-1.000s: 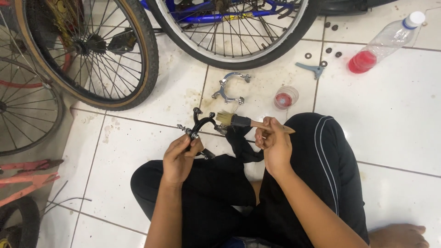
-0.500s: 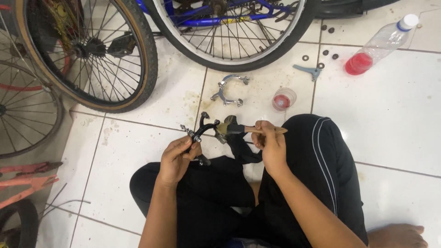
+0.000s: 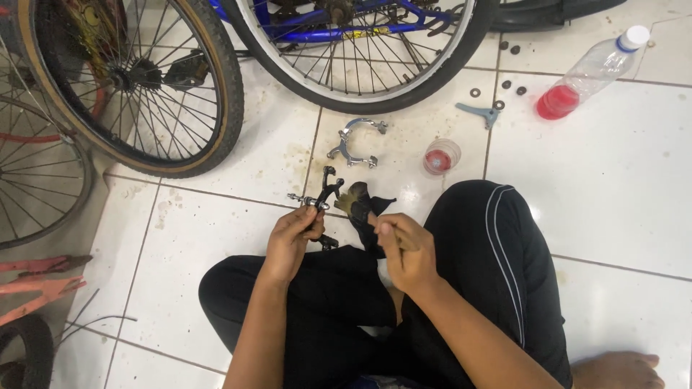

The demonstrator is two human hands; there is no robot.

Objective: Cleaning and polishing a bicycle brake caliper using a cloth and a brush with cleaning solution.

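Note:
I sit cross-legged on a white tiled floor. My left hand grips a black bicycle brake caliper in front of my lap. My right hand holds a small paintbrush whose dirty bristles rest against the caliper. A dark rag hangs under the brush between my hands. A second, silver brake caliper lies on the tile just beyond.
A small clear cup of red liquid stands by my right knee. A plastic bottle with red liquid lies far right, near washers and a blue-grey part. Bicycle wheels and a blue frame stand ahead; red tools lie left.
My right hand has swung the brush handle from pointing right toward my body, with the bristles still at the caliper. My left hand keeps its hold.

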